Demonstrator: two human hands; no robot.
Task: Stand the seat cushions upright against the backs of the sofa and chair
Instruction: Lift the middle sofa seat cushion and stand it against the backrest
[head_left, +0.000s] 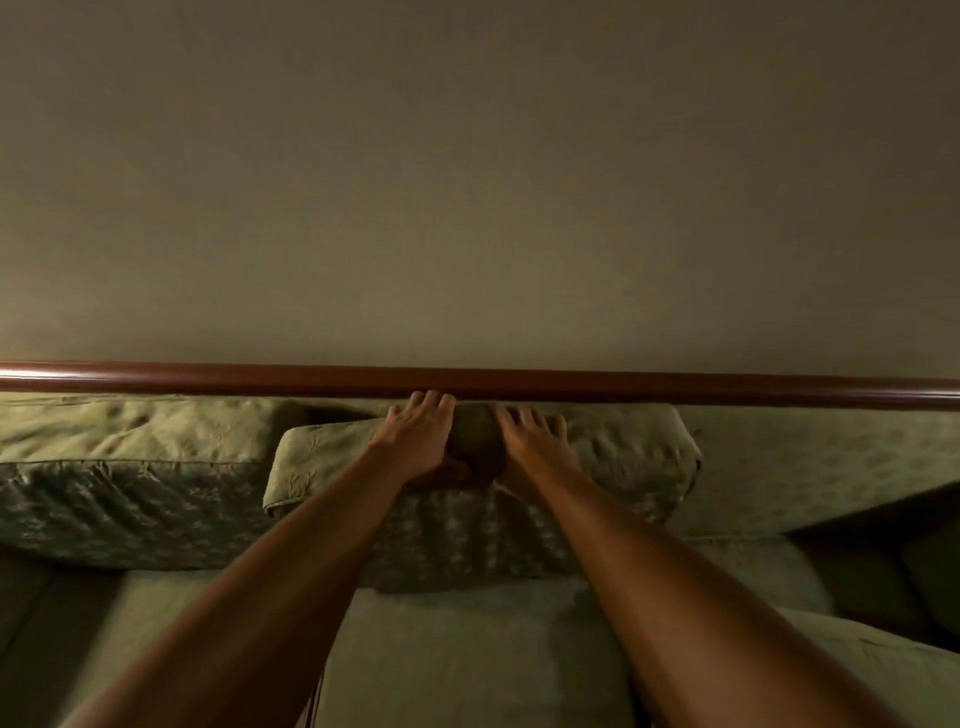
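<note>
A green patterned seat cushion (613, 457) stands on edge in the middle of the sofa, its top edge close under the dark wooden rail (675, 389) of the sofa back. My left hand (421, 436) and my right hand (530, 441) both rest on the cushion's top edge, fingers spread over it toward the rail, thumbs on the near face. A second green cushion (130, 467) stands upright to the left, touching the first. The bare sofa seat (441, 649) lies below my forearms.
A plain beige wall (467, 182) fills the view above the rail. The sofa back fabric (831, 457) shows uncovered at the right. A dark sofa arm or gap (883, 561) sits at the far right, and a dark strip (31, 613) at the lower left.
</note>
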